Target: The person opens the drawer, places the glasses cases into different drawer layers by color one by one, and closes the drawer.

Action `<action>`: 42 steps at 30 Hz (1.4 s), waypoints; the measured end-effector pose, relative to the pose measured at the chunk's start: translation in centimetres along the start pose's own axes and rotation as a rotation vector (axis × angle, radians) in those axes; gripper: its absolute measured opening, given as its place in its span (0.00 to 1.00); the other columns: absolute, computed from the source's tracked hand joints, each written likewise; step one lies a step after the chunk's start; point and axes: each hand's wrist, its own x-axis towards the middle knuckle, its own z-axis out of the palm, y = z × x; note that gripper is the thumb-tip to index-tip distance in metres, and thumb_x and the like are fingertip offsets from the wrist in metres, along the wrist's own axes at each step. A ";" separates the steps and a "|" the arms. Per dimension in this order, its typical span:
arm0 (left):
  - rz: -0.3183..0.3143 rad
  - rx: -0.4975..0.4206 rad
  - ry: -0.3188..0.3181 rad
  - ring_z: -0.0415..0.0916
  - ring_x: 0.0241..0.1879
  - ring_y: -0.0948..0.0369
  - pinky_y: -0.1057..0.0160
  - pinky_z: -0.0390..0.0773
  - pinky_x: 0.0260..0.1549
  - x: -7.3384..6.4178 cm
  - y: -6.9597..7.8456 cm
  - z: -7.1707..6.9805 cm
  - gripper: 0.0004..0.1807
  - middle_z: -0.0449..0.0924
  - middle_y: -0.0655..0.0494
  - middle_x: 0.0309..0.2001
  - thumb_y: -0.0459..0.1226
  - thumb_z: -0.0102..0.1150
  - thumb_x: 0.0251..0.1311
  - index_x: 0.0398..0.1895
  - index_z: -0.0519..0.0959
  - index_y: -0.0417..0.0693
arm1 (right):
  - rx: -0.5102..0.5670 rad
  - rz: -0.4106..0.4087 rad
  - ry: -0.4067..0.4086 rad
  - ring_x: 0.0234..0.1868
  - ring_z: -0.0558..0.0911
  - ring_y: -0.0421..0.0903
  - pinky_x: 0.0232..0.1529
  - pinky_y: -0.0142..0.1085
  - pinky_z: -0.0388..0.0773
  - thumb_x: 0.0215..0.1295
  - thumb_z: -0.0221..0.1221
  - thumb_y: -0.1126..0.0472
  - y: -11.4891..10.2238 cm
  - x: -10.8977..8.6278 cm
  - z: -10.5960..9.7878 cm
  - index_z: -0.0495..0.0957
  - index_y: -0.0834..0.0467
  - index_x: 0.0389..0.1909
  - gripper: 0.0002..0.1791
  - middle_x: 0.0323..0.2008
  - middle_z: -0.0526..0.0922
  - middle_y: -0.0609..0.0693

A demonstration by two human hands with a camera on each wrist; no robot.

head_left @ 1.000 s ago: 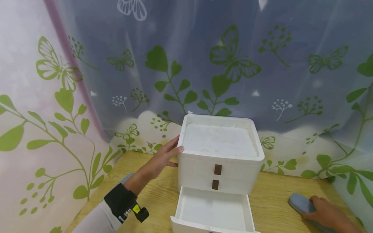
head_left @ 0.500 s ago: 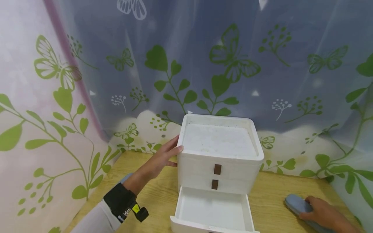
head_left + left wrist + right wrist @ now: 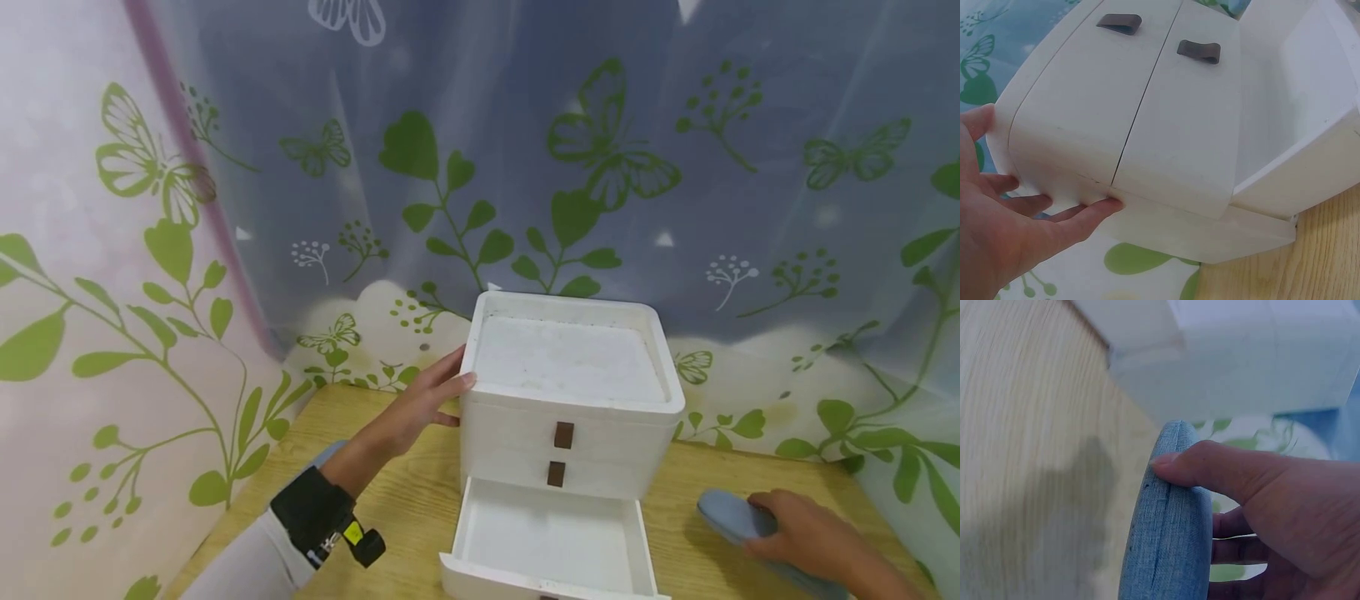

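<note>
In the head view, a white drawer cabinet [image 3: 570, 358] stands on the wooden table, its bottom drawer [image 3: 555, 537] pulled out and bare inside. My left hand [image 3: 420, 408] rests against the cabinet's left side, one digit at the top rim. In the left wrist view, the fingers of that hand [image 3: 1022, 219] are spread along the white side wall. My right hand [image 3: 806, 533] grips a long blue fabric-covered case, like a glasses case [image 3: 738, 517], right of the cabinet. In the right wrist view, the thumb lies across the case [image 3: 1169, 531] near its seam, fingers behind it.
Another blue object [image 3: 330, 452] lies on the table [image 3: 405, 517], mostly hidden behind my left forearm. Brown pull tabs [image 3: 564, 435] mark the two shut upper drawers. A patterned curtain [image 3: 450, 125] hangs close behind the cabinet.
My right hand has moved left toward the cabinet, carrying the blue glasses case. The left hand keeps its place on the cabinet, and the bottom drawer stays pulled out.
</note>
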 end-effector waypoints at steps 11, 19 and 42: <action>-0.003 0.000 0.003 0.57 0.80 0.46 0.32 0.76 0.61 -0.1 0.2 0.0 0.35 0.50 0.64 0.84 0.51 0.48 0.79 0.84 0.49 0.74 | -0.116 -0.073 0.074 0.38 0.80 0.43 0.36 0.43 0.78 0.56 0.73 0.40 -5.5 -1.6 -1.5 0.80 0.69 0.60 0.41 0.45 0.86 0.51; -0.002 0.002 0.004 0.57 0.80 0.45 0.32 0.77 0.61 0.0 0.1 0.1 0.35 0.49 0.63 0.84 0.50 0.47 0.79 0.84 0.49 0.74 | -0.127 -0.144 0.117 0.39 0.81 0.43 0.36 0.41 0.79 0.57 0.73 0.39 -9.2 -2.7 -2.2 0.81 0.65 0.58 0.39 0.46 0.86 0.50; -0.010 -0.001 0.002 0.59 0.79 0.45 0.35 0.77 0.61 0.0 0.2 0.0 0.34 0.51 0.64 0.84 0.52 0.47 0.79 0.83 0.49 0.76 | -0.124 -0.406 0.101 0.37 0.79 0.38 0.35 0.34 0.79 0.50 0.76 0.44 -19.4 -0.7 -0.6 0.86 0.63 0.51 0.33 0.42 0.87 0.49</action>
